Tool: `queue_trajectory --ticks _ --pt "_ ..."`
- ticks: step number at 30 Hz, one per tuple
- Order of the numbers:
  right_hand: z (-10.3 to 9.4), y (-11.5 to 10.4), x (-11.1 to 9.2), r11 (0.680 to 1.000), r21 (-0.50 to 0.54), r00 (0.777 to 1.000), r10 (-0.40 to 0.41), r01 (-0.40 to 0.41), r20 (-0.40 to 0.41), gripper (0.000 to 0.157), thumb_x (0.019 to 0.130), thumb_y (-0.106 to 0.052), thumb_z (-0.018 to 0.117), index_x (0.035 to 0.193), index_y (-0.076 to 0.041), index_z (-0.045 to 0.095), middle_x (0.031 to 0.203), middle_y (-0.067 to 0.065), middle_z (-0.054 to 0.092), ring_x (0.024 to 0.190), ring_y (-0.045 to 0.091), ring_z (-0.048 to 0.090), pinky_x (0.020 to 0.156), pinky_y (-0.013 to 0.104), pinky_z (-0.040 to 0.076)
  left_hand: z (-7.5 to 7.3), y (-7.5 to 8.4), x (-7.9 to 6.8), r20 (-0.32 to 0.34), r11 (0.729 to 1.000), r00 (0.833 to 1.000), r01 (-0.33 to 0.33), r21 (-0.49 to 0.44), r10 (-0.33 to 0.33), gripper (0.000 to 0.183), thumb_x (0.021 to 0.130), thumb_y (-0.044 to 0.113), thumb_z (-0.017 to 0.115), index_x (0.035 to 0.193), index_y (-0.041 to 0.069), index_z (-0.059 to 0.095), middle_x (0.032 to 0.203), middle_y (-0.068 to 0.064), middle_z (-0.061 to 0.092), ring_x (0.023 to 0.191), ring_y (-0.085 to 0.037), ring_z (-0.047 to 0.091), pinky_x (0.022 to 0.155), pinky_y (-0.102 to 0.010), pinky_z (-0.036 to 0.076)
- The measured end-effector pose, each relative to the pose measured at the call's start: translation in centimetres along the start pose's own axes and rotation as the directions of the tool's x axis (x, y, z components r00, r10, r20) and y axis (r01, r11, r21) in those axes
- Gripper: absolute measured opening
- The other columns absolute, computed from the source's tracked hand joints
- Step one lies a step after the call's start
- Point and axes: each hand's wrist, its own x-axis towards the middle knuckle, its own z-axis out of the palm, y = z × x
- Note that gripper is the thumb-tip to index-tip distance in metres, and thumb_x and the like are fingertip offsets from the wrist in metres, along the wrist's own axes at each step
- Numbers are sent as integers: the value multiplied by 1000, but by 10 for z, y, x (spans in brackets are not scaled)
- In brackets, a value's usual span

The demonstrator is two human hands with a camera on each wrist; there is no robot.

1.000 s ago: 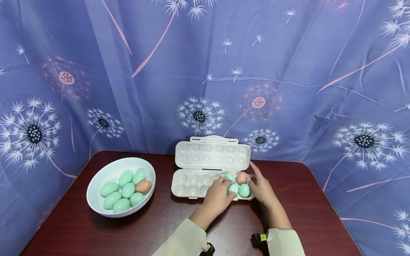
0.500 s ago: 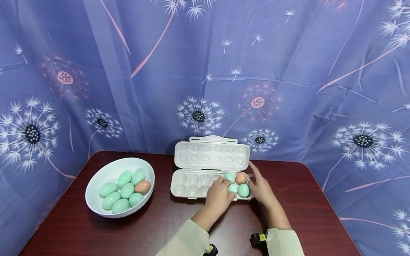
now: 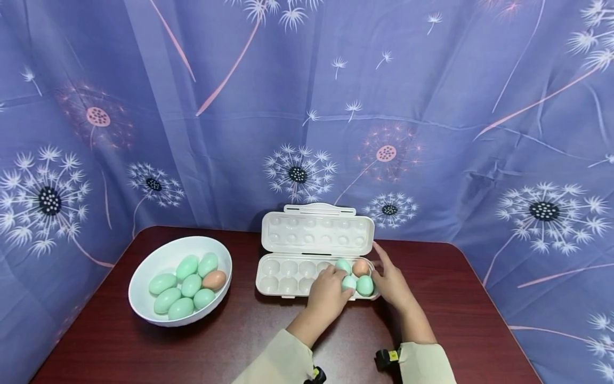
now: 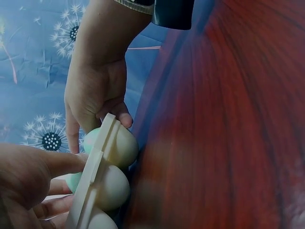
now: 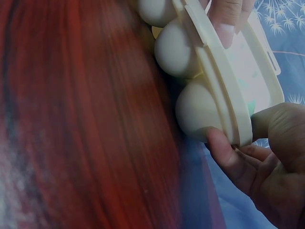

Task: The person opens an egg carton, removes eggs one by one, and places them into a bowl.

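Note:
A white plastic egg carton [image 3: 280, 295] lies with its lid raised at the back of the table. My left hand [image 3: 328, 292] reaches over its front edge and holds a pale green egg [image 3: 348, 284] in the front row, thumb and fingers about it. Beside that egg sit a second green egg [image 3: 365, 286], a brown egg [image 3: 361, 268] and another green egg [image 3: 342, 265]. My right hand [image 3: 394, 287] grips the carton's right end; in the right wrist view, a finger [image 5: 221, 145] bends under the rim against a rounded cup [image 5: 196, 110].
A white bowl [image 3: 144, 306] with several green eggs and one brown egg [image 3: 213, 280] stands on the left of the dark red table [image 3: 249, 341]. The carton's raised lid [image 3: 318, 234] leans close to the blue dandelion curtain [image 3: 230, 160]. The carton's left cups [image 3: 288, 268] hold no eggs.

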Motion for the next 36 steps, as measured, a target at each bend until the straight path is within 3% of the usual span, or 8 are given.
queue_trajectory --ticks 11,19,28,36 --pt "0 -1 -1 1000 -6 1000 -6 6 -9 76 94 -2 54 161 -23 24 124 22 69 106 33 68 85 41 54 -6 1 -1 -18 999 1000 -20 -30 20 38 83 29 83 114 9 74 108 -4 67 94 -18 67 80 -30 56" --pt "0 -1 -1 1000 -13 1000 -8 8 -13 74 97 -4 55 161 -24 24 123 20 70 103 30 69 87 42 52 -12 2 -2 -14 998 1000 0 -70 -1 38 84 28 82 116 9 72 109 -5 65 90 -18 69 78 -30 57" --pt "0 -2 -1 1000 -2 1000 4 -4 -2 74 98 -6 55 162 -25 23 125 20 70 105 31 68 83 36 52 -19 1 -4 -33 993 999 1 -114 -5 38 84 25 82 117 8 71 108 -5 63 87 -19 69 76 -29 57" --pt "0 -3 -1 1000 -25 1000 -3 3 -9 74 97 -5 55 161 -23 23 125 20 70 110 34 67 91 45 51 -30 -2 -6 -24 990 999 23 -142 -27 40 87 24 80 123 9 69 113 -6 62 90 -19 70 78 -31 58"
